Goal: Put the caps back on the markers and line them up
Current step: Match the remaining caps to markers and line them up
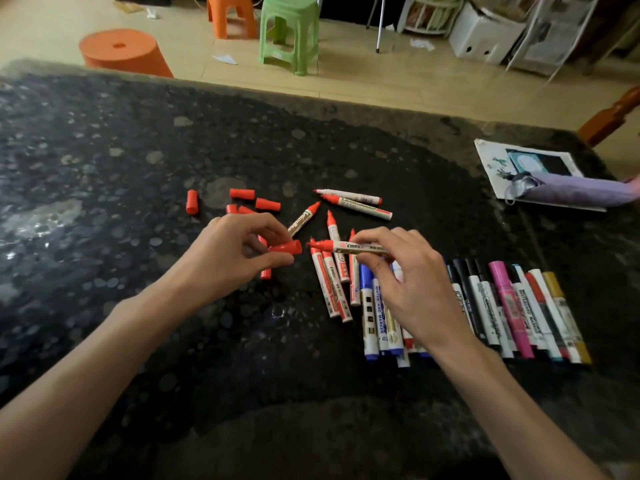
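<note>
Left hand (239, 247): fingers pinching red cap (286, 247), mouth rightward. Right hand (412, 285): fingers pinching uncapped red marker (341, 246), tip facing cap, apart.

Slim forearms, bare down to the lower left and lower right corners of the frame. Left hand (232, 251) and right hand (417, 291) bare as well.

2 hands: left hand (228, 251), right hand (412, 289). 1 red cap (289, 247) held by the left, 1 red marker (346, 247) by the right. 7 more uncapped markers (358, 206). 7 loose caps (242, 194), maybe more under the left hand. Capped markers (509, 303): around 13, some hidden. 2 orange stools (121, 50), 1 green stool (289, 29).
</note>
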Tool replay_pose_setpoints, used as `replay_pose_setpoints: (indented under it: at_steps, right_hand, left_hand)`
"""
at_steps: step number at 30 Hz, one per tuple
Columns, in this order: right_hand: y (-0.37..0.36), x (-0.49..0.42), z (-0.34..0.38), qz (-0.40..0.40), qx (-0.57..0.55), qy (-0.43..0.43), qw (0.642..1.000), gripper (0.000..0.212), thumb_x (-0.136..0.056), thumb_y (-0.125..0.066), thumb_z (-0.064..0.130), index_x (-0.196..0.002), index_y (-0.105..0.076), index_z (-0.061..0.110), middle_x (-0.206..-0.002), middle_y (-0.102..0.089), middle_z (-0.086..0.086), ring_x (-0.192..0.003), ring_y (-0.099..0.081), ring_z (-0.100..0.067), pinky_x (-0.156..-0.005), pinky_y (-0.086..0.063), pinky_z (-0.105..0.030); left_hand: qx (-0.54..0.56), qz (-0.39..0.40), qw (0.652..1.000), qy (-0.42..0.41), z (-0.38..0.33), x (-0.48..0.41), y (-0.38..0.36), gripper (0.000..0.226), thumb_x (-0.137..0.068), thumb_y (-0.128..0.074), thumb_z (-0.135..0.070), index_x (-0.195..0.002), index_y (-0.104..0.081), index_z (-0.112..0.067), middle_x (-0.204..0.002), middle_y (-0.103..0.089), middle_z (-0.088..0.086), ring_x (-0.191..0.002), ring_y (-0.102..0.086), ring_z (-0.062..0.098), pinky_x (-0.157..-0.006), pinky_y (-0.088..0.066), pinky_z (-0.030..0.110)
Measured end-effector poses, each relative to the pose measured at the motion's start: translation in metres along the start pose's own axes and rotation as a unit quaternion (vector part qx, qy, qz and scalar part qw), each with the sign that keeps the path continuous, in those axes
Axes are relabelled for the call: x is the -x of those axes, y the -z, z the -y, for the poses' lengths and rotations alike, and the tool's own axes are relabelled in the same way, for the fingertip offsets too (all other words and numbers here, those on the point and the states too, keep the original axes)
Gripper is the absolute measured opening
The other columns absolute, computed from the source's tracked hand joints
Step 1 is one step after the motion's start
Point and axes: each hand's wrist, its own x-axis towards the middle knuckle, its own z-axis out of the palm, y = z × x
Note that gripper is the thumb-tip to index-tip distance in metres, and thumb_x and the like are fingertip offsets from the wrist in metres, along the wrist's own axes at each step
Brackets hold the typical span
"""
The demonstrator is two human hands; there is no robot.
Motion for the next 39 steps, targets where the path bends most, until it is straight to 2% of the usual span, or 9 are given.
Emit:
replay_pose_setpoints:
  at_steps: [8,12,16,24,28,31,33,36,39]
  right_hand:
    - [0.001,-0.001,-0.002,-0.004,0.018,0.007,1.0,0.021,-0.102,-0.058,0.027,-0.12,-0.067,0.032,-0.097,-0.061,0.013,-0.097,-0.05,-0.006,-0.083,-0.043,-0.021]
    - [0.0,-0.002,-0.002,-0.004,0.009,0.014,1.0,0.023,-0.101,-0.061,0.028,-0.123,-0.07,0.029,-0.101,-0.065,0.012,-0.099,-0.052,-0.007,-0.086,-0.042,-0.02]
    - [-0.001,-0.005,-0.002,-0.006,-0.019,0.012,1.0,0.027,-0.103,-0.061,0.028,-0.127,-0.072,0.024,-0.101,-0.07,0.008,-0.098,-0.058,-0.011,-0.086,-0.046,-0.027]
    - [-0.011,0.002,0.005,-0.031,-0.027,0.011,0.999,0.027,-0.102,-0.065,0.022,-0.127,-0.074,0.02,-0.086,-0.064,0.008,-0.082,-0.054,-0.007,-0.075,-0.047,-0.029]
    - [-0.009,0.002,0.007,-0.009,-0.038,-0.007,0.999,0.024,-0.103,-0.064,0.026,-0.124,-0.074,0.023,-0.091,-0.067,0.011,-0.086,-0.06,-0.006,-0.078,-0.051,-0.03]
    - [-0.005,0.002,0.009,0.06,-0.033,-0.022,0.997,0.015,-0.101,-0.062,0.039,-0.111,-0.07,0.031,-0.093,-0.066,0.019,-0.088,-0.062,-0.001,-0.077,-0.05,-0.026]
    - [-0.002,0.002,0.009,0.066,-0.014,-0.028,0.997,0.015,-0.097,-0.066,0.046,-0.101,-0.07,0.032,-0.092,-0.062,0.018,-0.087,-0.061,0.0,-0.075,-0.049,-0.023]
    - [0.011,0.0,0.003,0.052,0.021,-0.097,0.994,0.015,-0.093,-0.071,0.048,-0.098,-0.074,0.034,-0.089,-0.059,0.018,-0.082,-0.058,0.002,-0.066,-0.04,-0.014]
    - [0.032,0.001,-0.014,0.037,0.033,-0.218,0.975,0.014,-0.093,-0.071,0.047,-0.098,-0.074,0.034,-0.079,-0.064,0.02,-0.07,-0.059,0.005,-0.058,-0.037,-0.012]
  left_hand:
    - [-0.013,0.005,1.0,-0.027,-0.017,-0.01,-0.016,0.015,-0.081,-0.081,-0.039,-0.094,-0.073,-0.036,-0.081,-0.068,-0.03,-0.069,-0.064,-0.004,-0.06,-0.043,0.012]
    - [-0.005,0.003,0.999,-0.046,-0.024,-0.012,-0.023,0.014,-0.085,-0.078,-0.036,-0.099,-0.077,-0.037,-0.084,-0.071,-0.028,-0.078,-0.068,-0.002,-0.069,-0.047,0.011]
    - [0.016,-0.03,0.998,-0.06,-0.033,-0.012,-0.024,0.014,-0.089,-0.076,-0.026,-0.098,-0.076,-0.036,-0.083,-0.075,-0.019,-0.084,-0.07,-0.002,-0.076,-0.048,0.008]
    - [0.019,-0.054,0.996,-0.063,-0.03,-0.008,-0.029,0.015,-0.089,-0.076,-0.017,-0.1,-0.081,-0.025,-0.082,-0.077,-0.012,-0.08,-0.073,0.007,-0.078,-0.058,0.029]
    - [0.017,-0.051,0.996,-0.074,-0.029,-0.007,-0.03,0.014,-0.09,-0.075,-0.017,-0.102,-0.08,-0.025,-0.086,-0.076,-0.013,-0.084,-0.072,0.005,-0.08,-0.057,0.024]
    - [0.013,-0.03,0.996,-0.08,-0.027,-0.009,-0.035,0.016,-0.091,-0.075,-0.019,-0.105,-0.077,-0.025,-0.095,-0.075,-0.016,-0.092,-0.07,0.0,-0.084,-0.055,0.022]
    - [0.021,-0.005,0.997,-0.079,-0.028,-0.009,-0.041,0.025,-0.091,-0.075,-0.018,-0.115,-0.074,-0.025,-0.101,-0.074,-0.017,-0.097,-0.07,-0.002,-0.085,-0.056,0.023]
    - [0.046,-0.005,0.997,-0.067,-0.029,-0.011,-0.044,0.053,-0.091,-0.075,-0.021,-0.14,-0.057,-0.03,-0.116,-0.069,-0.016,-0.105,-0.067,-0.001,-0.086,-0.056,0.021]
    - [0.04,-0.066,0.996,-0.04,-0.026,-0.018,-0.037,0.047,-0.094,-0.071,-0.018,-0.137,-0.058,-0.031,-0.118,-0.068,-0.015,-0.103,-0.067,-0.001,-0.086,-0.057,0.025]
